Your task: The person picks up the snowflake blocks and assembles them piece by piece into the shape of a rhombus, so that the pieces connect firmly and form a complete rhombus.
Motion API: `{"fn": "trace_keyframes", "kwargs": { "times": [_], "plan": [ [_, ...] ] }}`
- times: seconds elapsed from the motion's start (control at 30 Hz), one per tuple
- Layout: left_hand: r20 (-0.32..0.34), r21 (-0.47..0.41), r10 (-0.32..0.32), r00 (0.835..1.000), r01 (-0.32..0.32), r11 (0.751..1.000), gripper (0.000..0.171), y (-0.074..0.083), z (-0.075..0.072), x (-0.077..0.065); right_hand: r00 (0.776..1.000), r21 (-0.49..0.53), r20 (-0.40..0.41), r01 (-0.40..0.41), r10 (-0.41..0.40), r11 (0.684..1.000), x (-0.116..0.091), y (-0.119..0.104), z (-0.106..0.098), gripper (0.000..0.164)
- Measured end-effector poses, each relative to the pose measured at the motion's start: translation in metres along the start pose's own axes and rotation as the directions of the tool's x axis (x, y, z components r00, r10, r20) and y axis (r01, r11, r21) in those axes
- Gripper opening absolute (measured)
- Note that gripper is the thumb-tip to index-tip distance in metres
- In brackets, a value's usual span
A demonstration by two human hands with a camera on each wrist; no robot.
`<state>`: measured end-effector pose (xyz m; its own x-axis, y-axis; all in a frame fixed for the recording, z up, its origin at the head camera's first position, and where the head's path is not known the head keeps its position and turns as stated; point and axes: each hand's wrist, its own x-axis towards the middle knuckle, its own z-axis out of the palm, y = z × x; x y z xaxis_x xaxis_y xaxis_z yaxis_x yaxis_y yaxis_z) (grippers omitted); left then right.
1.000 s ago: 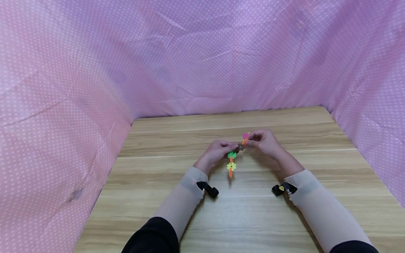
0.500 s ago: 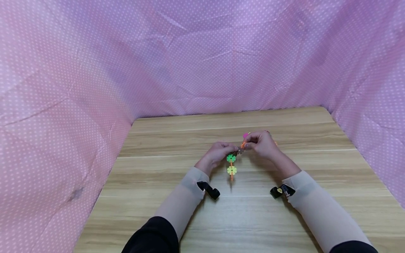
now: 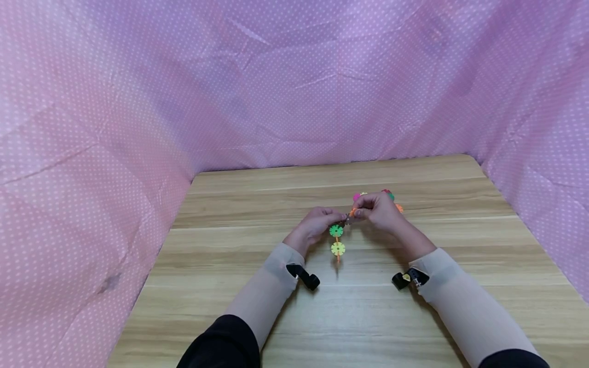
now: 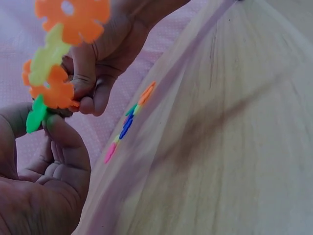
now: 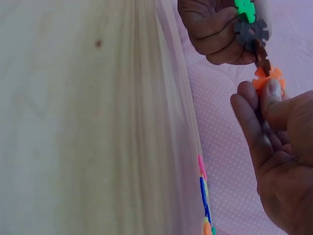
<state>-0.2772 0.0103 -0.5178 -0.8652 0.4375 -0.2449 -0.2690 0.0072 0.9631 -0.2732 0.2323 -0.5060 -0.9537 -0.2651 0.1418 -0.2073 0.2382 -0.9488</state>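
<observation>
My left hand (image 3: 315,223) pinches a chain of slotted plastic snowflake discs at its upper end. In the right wrist view, a grey disc (image 5: 252,31) and a brown disc (image 5: 262,61) show beside those fingers. Below them hang a green disc (image 3: 336,231) and a yellow disc (image 3: 338,249), with thin orange discs seen edge-on. Between thumb and fingers, my right hand (image 3: 379,208) pinches an orange disc (image 5: 279,75) whose edge meets the brown one. The left wrist view shows the chain's loose end close up, with a large orange disc (image 4: 73,22); fingers partly hide the dark discs.
Behind my right hand, a second group of discs lies on the wooden table (image 3: 257,194), with pink, yellow, blue, green and orange pieces; a blue disc (image 4: 126,127) is among them. A pink dotted cloth (image 3: 294,92) hangs around the back and sides.
My right hand has shifted slightly left and toward me, uncovering more discs behind it. The hanging part of the chain has dropped a little, its green and yellow discs turned more face-on.
</observation>
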Motion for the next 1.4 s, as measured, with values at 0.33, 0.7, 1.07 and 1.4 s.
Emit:
{"fn": "trace_keyframes", "kwargs": {
  "times": [0.33,0.7,1.07,1.4],
  "plan": [
    [-0.041,-0.017,0.014,0.999,-0.015,1.0,0.02,0.006,-0.002,-0.001,0.998,-0.058,0.06,-0.027,0.031,0.998,0.002,-0.007,-0.016,0.015],
    [-0.07,0.01,0.027,0.997,-0.027,1.0,0.018,0.005,0.0,-0.002,0.976,-0.545,-0.114,-0.215,0.183,0.81,-0.005,-0.005,-0.064,0.025],
    [-0.069,0.081,0.036,0.997,-0.031,0.996,0.02,0.004,-0.001,-0.003,0.946,-0.676,-0.111,-0.297,0.306,0.674,-0.014,-0.002,-0.083,0.045],
    [-0.056,0.102,0.038,0.998,-0.032,0.994,0.02,0.007,-0.001,-0.006,0.949,-0.698,-0.113,-0.287,0.294,0.656,-0.016,-0.001,-0.09,0.022]
  ]
}}
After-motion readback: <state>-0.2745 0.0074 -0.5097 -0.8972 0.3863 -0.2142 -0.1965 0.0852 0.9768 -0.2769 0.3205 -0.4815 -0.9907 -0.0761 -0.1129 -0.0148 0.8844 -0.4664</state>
